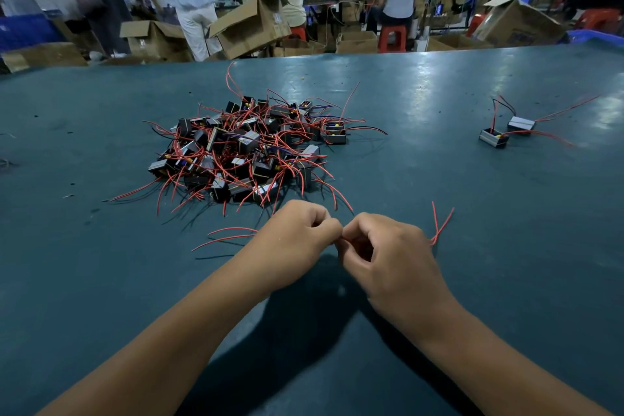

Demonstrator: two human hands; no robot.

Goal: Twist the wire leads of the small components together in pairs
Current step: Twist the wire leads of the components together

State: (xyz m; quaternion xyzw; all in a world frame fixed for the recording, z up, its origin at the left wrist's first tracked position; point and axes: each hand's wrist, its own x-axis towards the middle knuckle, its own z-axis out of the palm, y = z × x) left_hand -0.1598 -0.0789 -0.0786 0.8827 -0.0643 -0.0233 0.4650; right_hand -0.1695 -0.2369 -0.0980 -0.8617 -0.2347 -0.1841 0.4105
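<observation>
Left hand [297, 240] and right hand [381, 253] meet fingertip to fingertip, curled tight, pinching red wire leads [439, 230] that trail outward left and right. No readable writing on the pile of components [246, 152].

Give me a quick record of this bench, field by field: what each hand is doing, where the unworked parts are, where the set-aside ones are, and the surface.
left hand: left hand pinches red wire leads at the fingertips
right hand: right hand pinches the same leads, grip meeting the left
unworked parts: pile of components ahead of the hands
set aside: two components at far right
surface: teal table
</observation>
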